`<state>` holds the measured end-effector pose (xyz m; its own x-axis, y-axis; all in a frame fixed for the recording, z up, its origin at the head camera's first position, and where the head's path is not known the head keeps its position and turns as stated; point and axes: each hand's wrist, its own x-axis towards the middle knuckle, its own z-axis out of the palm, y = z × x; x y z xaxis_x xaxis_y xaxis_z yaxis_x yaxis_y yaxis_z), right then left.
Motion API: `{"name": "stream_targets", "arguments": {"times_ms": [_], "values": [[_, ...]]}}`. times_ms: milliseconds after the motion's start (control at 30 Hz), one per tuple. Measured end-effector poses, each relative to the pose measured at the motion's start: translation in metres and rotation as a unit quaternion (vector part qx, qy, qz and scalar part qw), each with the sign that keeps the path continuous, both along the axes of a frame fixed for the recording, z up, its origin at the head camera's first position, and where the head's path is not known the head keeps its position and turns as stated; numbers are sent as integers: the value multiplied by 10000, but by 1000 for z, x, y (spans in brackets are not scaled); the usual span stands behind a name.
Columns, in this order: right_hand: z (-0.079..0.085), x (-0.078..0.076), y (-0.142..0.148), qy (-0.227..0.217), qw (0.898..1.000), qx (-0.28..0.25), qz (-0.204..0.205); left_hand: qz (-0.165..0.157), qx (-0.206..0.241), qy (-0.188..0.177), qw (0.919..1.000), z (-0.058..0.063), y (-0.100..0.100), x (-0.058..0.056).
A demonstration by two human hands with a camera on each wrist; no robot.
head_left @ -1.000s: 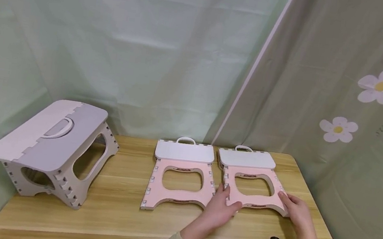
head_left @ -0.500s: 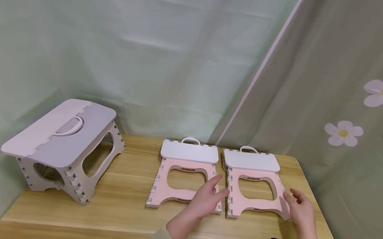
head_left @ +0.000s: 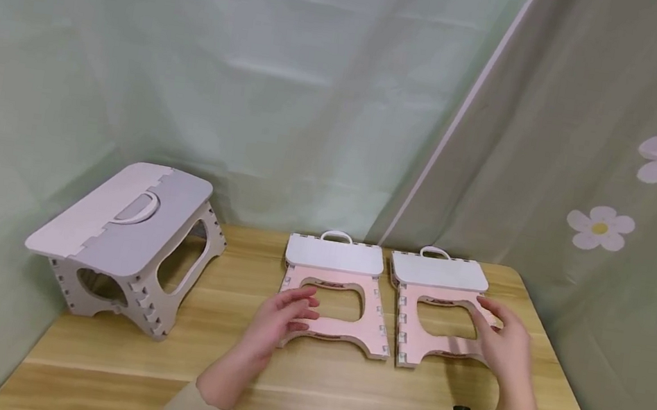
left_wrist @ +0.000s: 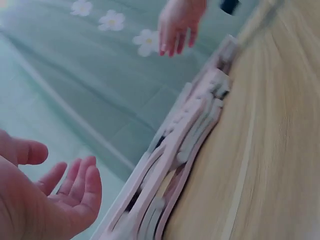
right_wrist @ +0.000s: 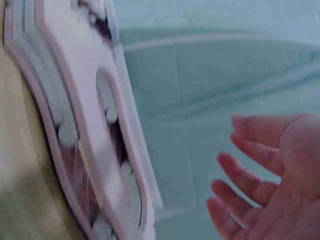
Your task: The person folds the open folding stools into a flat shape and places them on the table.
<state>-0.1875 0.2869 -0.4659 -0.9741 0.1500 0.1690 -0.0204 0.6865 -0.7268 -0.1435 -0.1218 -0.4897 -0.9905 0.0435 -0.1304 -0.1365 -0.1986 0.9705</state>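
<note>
Two folded pink-and-white step stools lie flat, side by side, in the head view: the left folded stool (head_left: pixel 342 333) and the right folded stool (head_left: pixel 429 342). Each has a white handle at its far end. My left hand (head_left: pixel 274 323) hovers by the left stool's near left corner, its fingers loosely spread and holding nothing. Above the right stool's right side is my right hand (head_left: pixel 505 342), fingers relaxed, with nothing in it. In the right wrist view the right hand (right_wrist: pixel 270 180) is apart from the pink stool frame (right_wrist: pixel 85 100). The left wrist view shows the left hand (left_wrist: pixel 55 195) beside a stool, not touching it.
An unfolded grey-and-white step stool (head_left: pixel 128 240) stands upright at the table's left. The wooden table (head_left: pixel 337 409) ends at a pale green curtain (head_left: pixel 252 117) behind. A greyer curtain with flowers (head_left: pixel 599 228) hangs on the right.
Both hands have let go of the right folded stool. The left hand has moved left, over to the left folded stool; the right hand has lifted slightly. The head view has shifted a little.
</note>
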Motion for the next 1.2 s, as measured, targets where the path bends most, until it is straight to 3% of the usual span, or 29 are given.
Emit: {"name": "stream_targets", "arguments": {"times_ms": [133, 333, 433, 533, 600, 700, 900, 1000, 1067, 1200], "values": [[6, 4, -15, 415, 9965, 113, 718, 235, 75, -239, 9994, 2, -36, 13], [13, 13, -31, 602, 9844, 431, 1595, 739, -863, -37, 9935, 5, -77, 37], [14, 15, -35, 693, 9797, 456, 1826, 1123, -1029, 39, 9883, 5, -95, 49], [11, 15, -37, 791, 9763, 427, 1969, 1739, -1096, 163, 9785, 1, -109, 59], [9, 16, -37, 810, 9749, 425, 2028, 2260, -1049, 225, 9682, -4, -117, 66], [4, 17, -36, 745, 9749, 425, 2057, 3091, -950, 259, 9459, -12, -127, 75], [-1, 20, -37, 616, 9762, 383, 2044, 4617, -428, 660, 8835, -23, -144, 85], [-3, 20, -38, 663, 9749, 355, 2095, 5013, -369, 792, 8609, -27, -150, 86], [-4, 21, -39, 684, 9741, 302, 2136, 5040, -554, 658, 8594, -29, -153, 86], [-5, 23, -41, 686, 9739, 231, 2153, 4601, -996, 48, 8822, -32, -158, 85]]}}
